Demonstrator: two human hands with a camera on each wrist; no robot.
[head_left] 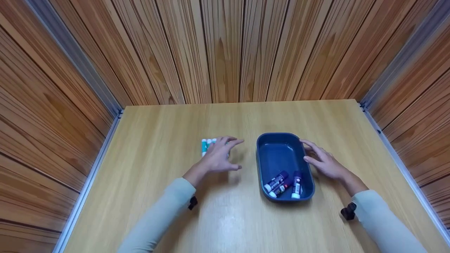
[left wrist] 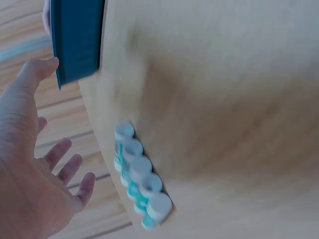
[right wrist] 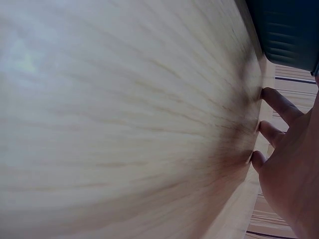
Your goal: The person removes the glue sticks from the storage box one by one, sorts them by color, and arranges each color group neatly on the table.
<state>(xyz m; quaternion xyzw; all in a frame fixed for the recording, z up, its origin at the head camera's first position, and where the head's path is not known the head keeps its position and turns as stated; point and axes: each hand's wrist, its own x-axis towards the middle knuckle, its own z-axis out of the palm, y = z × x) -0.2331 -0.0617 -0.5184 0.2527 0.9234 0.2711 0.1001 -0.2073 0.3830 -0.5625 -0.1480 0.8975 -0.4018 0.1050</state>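
My left hand (head_left: pixel 219 158) hovers over a row of several white-and-teal glue sticks (head_left: pixel 204 146), its fingers spread and nothing held. In the left wrist view, the white round ends of these glue sticks (left wrist: pixel 141 169) line up side by side on the table, apart from the hand. A dark blue rectangular bin (head_left: pixel 277 154) stands to the right. At its right wall is my right hand (head_left: pixel 325 163), with index finger and thumb at the rim. The right wrist view shows its other fingers (right wrist: pixel 280 104) reaching down to the tabletop. Inside the bin's near end lie 3 purple-and-white glue sticks (head_left: pixel 297 184).
The light wooden table (head_left: pixel 158 140) is bounded by wood-plank walls (head_left: pixel 225 52) at the back and both sides. Metal rails (head_left: pixel 91 179) run along the table's side edges.
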